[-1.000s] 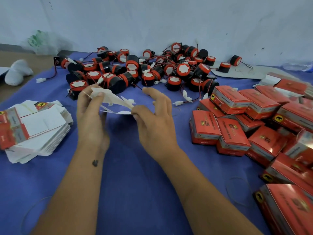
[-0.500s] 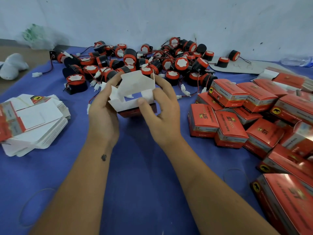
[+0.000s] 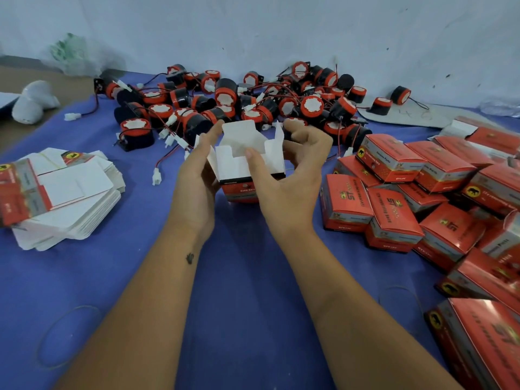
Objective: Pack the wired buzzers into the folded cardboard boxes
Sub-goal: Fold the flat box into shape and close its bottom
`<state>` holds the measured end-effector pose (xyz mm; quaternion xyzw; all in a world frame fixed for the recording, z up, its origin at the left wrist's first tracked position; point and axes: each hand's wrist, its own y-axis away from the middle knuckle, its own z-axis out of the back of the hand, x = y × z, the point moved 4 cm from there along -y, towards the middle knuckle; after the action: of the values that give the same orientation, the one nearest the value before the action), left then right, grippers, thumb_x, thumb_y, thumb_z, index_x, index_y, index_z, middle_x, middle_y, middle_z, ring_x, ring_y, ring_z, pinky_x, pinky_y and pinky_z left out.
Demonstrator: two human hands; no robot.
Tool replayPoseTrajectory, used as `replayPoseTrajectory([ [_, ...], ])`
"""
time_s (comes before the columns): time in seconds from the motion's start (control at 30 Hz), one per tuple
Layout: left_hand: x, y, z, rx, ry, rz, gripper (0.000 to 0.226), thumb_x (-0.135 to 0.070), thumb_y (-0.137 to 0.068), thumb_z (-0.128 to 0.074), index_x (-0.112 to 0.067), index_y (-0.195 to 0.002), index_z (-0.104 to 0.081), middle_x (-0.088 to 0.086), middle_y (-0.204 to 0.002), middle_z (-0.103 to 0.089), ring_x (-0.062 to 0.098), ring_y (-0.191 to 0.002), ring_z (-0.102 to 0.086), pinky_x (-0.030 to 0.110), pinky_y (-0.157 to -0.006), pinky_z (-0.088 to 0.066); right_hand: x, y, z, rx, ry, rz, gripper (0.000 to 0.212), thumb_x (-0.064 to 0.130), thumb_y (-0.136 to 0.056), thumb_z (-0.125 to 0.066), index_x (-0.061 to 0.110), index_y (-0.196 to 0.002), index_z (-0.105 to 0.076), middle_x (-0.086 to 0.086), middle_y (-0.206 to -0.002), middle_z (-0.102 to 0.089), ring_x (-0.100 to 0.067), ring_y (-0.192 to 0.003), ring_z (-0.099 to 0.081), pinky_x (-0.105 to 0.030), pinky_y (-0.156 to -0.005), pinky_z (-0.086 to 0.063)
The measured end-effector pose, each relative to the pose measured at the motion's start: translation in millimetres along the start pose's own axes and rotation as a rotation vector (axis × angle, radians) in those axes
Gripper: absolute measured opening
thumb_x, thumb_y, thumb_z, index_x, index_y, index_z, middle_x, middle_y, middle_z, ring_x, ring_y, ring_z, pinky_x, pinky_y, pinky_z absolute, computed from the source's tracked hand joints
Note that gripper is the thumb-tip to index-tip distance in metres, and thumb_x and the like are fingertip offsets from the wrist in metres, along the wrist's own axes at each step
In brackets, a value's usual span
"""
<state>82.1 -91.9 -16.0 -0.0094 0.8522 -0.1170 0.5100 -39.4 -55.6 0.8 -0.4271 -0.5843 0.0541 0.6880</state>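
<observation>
Both hands [image 3: 197, 175] hold an open, empty box [image 3: 247, 164].

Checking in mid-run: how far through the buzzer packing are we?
Done: a pile of closed red boxes sits at the right. In hand: both hands, left hand and right hand, hold an open box with its flaps up; it looks empty so far. Left: a large heap of loose buzzers by the wall and a stack of flat boxes at the left. Plenty remains.
</observation>
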Motion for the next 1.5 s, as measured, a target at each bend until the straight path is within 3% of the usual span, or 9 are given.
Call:
replayPoseTrajectory([
  [0.13,4.3,-0.9,-5.4,0.102,0.062,0.069,0.046,-0.049,-0.098,-0.04,-0.027,-0.136,-0.051,-0.002,-0.127,-0.067,0.018,-0.116,-0.064,0.03,-0.088,-0.056,-21.0,-3.1,-5.3,0.147,-0.135,-0.297,0.07,0.014,-0.084,-0.072,0.031,-0.139,-0.033,0.013,-0.124,-0.053,0.002,-0.103,-0.06,-0.022,-0.085,-0.054],
  [0.23,9.4,-2.0,-5.3,0.11,0.135,0.138,0.051,-0.054,-0.102,-0.023,-0.029,-0.136,-0.052,-0.002,-0.127,-0.067,0.017,-0.118,-0.063,0.028,-0.086,-0.055,-39.1,-4.3,-4.4,0.199,-0.297,-0.579,0.039,0.014,-0.089,-0.066,0.028,-0.124,-0.054,0.003,-0.11,-0.068,-0.016,-0.099,-0.067,-0.037,-0.084,-0.058],
  [0.53,13.3,-2.4,-10.6,0.049,-0.041,0.068,0.026,-0.027,-0.102,-0.05,-0.032,-0.12,-0.068,0.001,-0.122,-0.07,0.023,-0.113,-0.066,0.04,-0.09,-0.056,-41.5,-7.1,-1.3,0.185,-0.255,-0.535,0.038,-0.005,-0.082,-0.05,0.03,-0.088,-0.064,0.013,-0.077,-0.071,-0.003,-0.068,-0.065,-0.021,-0.055,-0.052],
  [0.63,12.3,-2.9,-5.9,0.021,-0.08,0.034,0.026,-0.02,-0.099,-0.054,-0.039,-0.111,-0.068,-0.003,-0.113,-0.071,0.019,-0.107,-0.067,0.039,-0.09,-0.055,-39.6,-2.7,-4.9,0.281,-0.375,-0.551,0.017,0.023,-0.088,-0.061,0.027,-0.103,-0.063,0.003,-0.099,-0.072,-0.012,-0.088,-0.069,-0.03,-0.072,-0.057],
  [0.77,9.0,-0.5,-7.2,0.088,-0.053,0.048,0.025,-0.021,-0.099,-0.053,-0.036,-0.114,-0.066,-0.007,-0.107,-0.074,0.013,-0.098,-0.07,0.026,-0.074,-0.056,-39.4,-1.5,-5.4,0.31,-0.533,-0.668,0.057,0.054,-0.085,-0.054,0.017,-0.127,-0.058,-0.01,-0.121,-0.067,-0.026,-0.11,-0.065,-0.043,-0.091,-0.053],
  [0.97,8.3,4.8,-10.6,0.182,-0.04,0.067,0.025,-0.034,-0.085,-0.06,-0.039,-0.106,-0.073,-0.007,-0.109,-0.074,0.01,-0.097,-0.07,0.023,-0.073,-0.056,-40.4,-2.8,-2.5,0.15,-0.404,-0.654,0.008,0.026,-0.094,-0.06,0.023,-0.095,-0.067,-0.006,-0.097,-0.071,-0.021,-0.086,-0.069,-0.033,-0.068,-0.057],
  [1.07,9.2,6.8,-10.5,0.195,-0.106,0.059,0.026,-0.026,-0.095,-0.056,-0.045,-0.105,-0.071,-0.011,-0.113,-0.072,0.008,-0.101,-0.069,0.023,-0.077,-0.056,-39.1,-3.4,-2.7,0.096,-0.336,-0.636,0.014,0.025,-0.095,-0.059,0.023,-0.085,-0.068,-0.007,-0.09,-0.071,-0.021,-0.081,-0.067,-0.038,-0.069,-0.056],
  [1.23,10.1,1.8,-2.6,-0.029,-0.105,0.029,0.038,-0.009,-0.101,-0.048,-0.042,-0.102,-0.066,-0.02,-0.094,-0.073,0.004,-0.086,-0.07,0.024,-0.068,-0.056,-36.4,-0.4,-5.5,0.207,-0.693,-0.827,0.055,0.057,-0.096,-0.039,0.014,-0.116,-0.067,-0.012,-0.112,-0.071,-0.024,-0.095,-0.07,-0.034,-0.074,-0.058],
  [1.5,8.0,1.2,0.1,-0.129,-0.05,0.041,0.033,-0.007,-0.1,-0.046,-0.033,-0.1,-0.067,-0.001,-0.098,-0.07,0.014,-0.081,-0.069,0.027,-0.06,-0.056,-35.2,-2.0,-10.8,0.309,-0.608,-0.752,0.032,0.003,-0.094,-0.046,0.022,-0.106,-0.068,-0.005,-0.1,-0.072,-0.019,-0.08,-0.069,-0.032,-0.063,-0.058],
])
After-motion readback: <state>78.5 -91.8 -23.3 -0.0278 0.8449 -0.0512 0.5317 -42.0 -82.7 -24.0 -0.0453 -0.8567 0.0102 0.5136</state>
